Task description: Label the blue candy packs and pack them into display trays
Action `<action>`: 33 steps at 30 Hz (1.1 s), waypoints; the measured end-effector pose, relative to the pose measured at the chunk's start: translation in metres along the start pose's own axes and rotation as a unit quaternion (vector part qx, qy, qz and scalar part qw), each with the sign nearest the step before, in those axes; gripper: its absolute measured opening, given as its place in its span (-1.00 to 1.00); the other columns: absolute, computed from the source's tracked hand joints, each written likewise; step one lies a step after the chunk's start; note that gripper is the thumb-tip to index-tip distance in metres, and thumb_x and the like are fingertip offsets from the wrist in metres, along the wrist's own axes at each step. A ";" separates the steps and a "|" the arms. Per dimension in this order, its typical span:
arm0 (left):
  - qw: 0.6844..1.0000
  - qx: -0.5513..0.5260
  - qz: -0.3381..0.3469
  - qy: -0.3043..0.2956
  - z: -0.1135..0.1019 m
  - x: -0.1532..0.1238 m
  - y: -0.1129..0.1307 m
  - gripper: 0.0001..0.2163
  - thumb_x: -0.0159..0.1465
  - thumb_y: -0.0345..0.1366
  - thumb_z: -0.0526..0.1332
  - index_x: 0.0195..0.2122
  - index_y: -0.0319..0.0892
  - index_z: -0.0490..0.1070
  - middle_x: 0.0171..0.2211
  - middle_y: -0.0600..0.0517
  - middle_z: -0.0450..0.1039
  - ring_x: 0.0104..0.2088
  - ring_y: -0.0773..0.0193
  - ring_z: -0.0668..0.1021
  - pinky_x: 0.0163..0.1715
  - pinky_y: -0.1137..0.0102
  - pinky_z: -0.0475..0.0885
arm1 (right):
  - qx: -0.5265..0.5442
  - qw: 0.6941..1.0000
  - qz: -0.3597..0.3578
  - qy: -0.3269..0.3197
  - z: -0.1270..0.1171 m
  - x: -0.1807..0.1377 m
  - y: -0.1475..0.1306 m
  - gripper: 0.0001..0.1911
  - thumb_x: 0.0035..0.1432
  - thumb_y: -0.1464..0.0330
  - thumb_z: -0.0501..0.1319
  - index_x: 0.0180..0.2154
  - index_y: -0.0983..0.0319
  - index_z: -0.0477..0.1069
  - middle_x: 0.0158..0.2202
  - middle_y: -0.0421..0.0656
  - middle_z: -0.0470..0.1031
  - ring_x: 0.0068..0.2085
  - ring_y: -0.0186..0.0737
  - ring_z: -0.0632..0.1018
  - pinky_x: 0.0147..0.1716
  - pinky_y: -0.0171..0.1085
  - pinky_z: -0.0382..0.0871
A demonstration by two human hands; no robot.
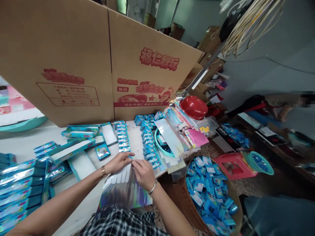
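Glossy sheet [123,193], matt cardboard carton [94,62]

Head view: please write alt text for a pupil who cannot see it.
A person's left hand and right hand meet at a shiny sheet, near rows of blue boxes on a white table. A printed carton stands behind.

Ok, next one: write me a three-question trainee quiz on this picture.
1. True or false: the left hand and right hand are close together at the far part of the shiny sheet.
2. The bowl on the paper stack is: A) teal, B) red, C) white.
3. Fill in: the open brown carton at the right holds many small ____ packets.
Key: 1. True; 2. B; 3. blue.
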State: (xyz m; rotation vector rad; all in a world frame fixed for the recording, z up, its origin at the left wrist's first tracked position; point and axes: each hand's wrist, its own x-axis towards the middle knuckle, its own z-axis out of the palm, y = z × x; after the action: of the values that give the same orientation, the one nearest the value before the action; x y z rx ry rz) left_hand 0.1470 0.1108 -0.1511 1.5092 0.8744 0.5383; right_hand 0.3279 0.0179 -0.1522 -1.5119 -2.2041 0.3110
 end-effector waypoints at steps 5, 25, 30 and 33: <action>1.000 0.025 -0.007 0.001 0.002 0.000 -0.002 -0.59 0.13 -0.03 0.26 -0.07 -0.16 0.51 -0.35 0.01 0.55 -0.36 0.18 0.51 -0.30 0.40 0.40 | 0.022 0.999 0.026 0.041 0.004 -0.004 -0.004 -0.67 0.33 0.38 0.05 0.08 0.12 0.39 -0.04 -0.09 0.51 -0.05 -0.11 0.46 -0.05 -0.13 0.29; 0.985 0.166 0.050 0.014 -0.015 0.007 0.003 -0.65 0.30 -0.11 0.08 0.00 -0.15 0.45 -0.13 -0.03 0.57 -0.20 0.17 0.57 -0.19 0.39 0.44 | -0.025 0.997 -0.020 0.069 0.003 -0.007 -0.007 -0.63 0.27 0.46 0.06 0.07 0.16 0.40 0.03 -0.06 0.48 -0.01 -0.10 0.47 -0.02 -0.12 0.31; 0.973 0.228 0.039 0.011 -0.027 0.014 -0.003 -0.63 0.31 -0.12 0.06 0.06 -0.12 0.43 -0.13 -0.04 0.58 -0.19 0.14 0.58 -0.18 0.38 0.42 | 0.076 0.997 0.024 0.026 -0.012 -0.003 -0.014 -0.71 0.29 0.40 0.10 -0.01 0.12 0.46 -0.23 -0.11 0.54 -0.20 -0.16 0.50 -0.18 -0.20 0.31; 0.955 0.296 0.030 0.007 -0.040 0.023 -0.017 -0.62 0.33 -0.14 0.02 0.09 -0.10 0.42 -0.10 -0.06 0.57 -0.16 0.11 0.59 -0.18 0.37 0.40 | 0.252 0.962 0.105 -0.016 -0.024 0.003 -0.015 -0.78 0.28 0.33 0.13 -0.10 0.13 0.51 -0.27 -0.14 0.53 -0.28 -0.25 0.50 -0.27 -0.28 0.32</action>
State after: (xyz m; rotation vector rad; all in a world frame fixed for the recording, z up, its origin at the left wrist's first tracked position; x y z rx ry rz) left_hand 0.1265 0.1534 -0.1656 2.0810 1.0594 0.3408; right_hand 0.3260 0.0132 -0.1242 -1.4474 -1.7946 0.8949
